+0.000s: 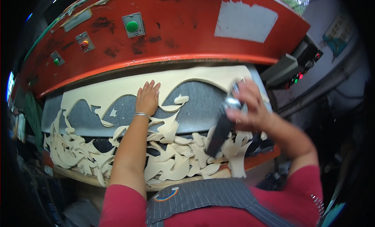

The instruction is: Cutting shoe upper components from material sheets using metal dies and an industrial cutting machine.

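Note:
My left hand (147,99) lies flat with fingers out on a cream-coloured sheet (117,88), which has large curved cutouts along its near side. A bracelet circles that wrist. My right hand (252,106) is closed around the shiny metal end of a long dark object (219,136). The object tilts down toward me, over the scraps; motion blurs it, and its exact kind does not show. Through the cutouts appears a grey work surface (191,98) beneath the sheet. Small loose cream bits (181,99) rest on the grey near my left hand.
Cream offcuts (175,166) pile along the near edge above a wooden rail (82,178). A red machine beam (175,35) spans the far side, with a green button (132,26) and a red knob (84,45). At right stands a control box (293,67) with lit lamps.

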Demonstrator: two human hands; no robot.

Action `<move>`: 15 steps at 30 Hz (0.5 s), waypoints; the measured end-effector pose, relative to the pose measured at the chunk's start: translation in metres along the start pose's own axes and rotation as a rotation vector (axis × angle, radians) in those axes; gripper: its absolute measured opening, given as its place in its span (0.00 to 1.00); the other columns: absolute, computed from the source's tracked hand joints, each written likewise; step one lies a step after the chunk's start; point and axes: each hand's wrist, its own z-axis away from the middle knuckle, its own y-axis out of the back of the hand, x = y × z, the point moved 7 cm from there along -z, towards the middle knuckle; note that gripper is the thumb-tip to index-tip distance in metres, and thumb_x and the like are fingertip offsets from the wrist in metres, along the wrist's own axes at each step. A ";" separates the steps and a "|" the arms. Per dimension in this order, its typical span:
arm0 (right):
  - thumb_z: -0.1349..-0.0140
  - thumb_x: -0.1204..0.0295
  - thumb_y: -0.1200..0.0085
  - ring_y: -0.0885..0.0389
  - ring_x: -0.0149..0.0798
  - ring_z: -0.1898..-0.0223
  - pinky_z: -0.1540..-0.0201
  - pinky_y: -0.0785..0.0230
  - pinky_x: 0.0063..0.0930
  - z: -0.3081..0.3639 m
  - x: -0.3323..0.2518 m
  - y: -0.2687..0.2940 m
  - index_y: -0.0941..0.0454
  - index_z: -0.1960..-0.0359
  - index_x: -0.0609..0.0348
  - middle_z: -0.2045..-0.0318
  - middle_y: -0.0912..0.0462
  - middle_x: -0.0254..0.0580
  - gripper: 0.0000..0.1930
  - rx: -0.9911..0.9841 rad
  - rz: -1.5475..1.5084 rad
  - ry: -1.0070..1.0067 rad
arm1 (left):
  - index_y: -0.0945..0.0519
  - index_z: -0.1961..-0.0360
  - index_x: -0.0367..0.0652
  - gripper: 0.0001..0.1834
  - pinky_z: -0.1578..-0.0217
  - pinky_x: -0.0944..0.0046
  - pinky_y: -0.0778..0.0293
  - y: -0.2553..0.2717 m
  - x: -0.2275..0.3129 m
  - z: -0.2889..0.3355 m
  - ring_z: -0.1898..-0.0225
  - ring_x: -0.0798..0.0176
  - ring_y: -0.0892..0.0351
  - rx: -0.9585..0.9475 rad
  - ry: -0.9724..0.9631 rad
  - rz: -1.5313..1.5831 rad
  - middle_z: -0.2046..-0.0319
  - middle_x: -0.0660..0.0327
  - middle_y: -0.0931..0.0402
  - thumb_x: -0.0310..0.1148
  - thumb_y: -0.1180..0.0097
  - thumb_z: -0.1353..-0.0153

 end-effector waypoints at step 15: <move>0.45 0.70 0.51 0.46 0.35 0.33 0.30 0.70 0.52 0.064 -0.100 0.029 0.41 0.37 0.26 0.34 0.43 0.24 0.32 -0.176 0.116 0.252 | 0.36 0.40 0.42 0.40 0.50 0.58 0.27 0.065 0.269 0.136 0.51 0.56 0.25 -1.241 0.311 2.055 0.51 0.53 0.27 0.65 0.77 0.36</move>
